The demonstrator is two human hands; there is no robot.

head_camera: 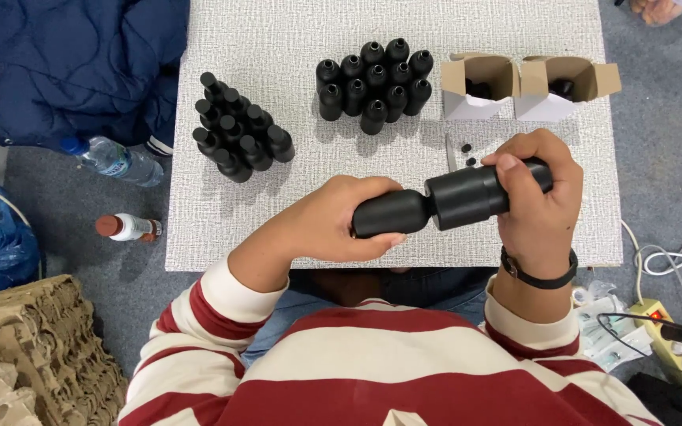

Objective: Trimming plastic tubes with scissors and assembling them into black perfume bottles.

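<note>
Gripping the black bottle (392,213) in the left hand (333,225) while the right hand (538,205) clamps its wide cap (467,196), near the table's (278,31) front edge; keeping both aligned helps.

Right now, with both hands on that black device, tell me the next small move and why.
Probably twist the two parts against each other. The left hand grips the rounded black head piece, the right hand wraps the wider black cylinder body, and the two meet at a narrow neck. Whether that tightens or loosens the joint cannot be told.
</note>
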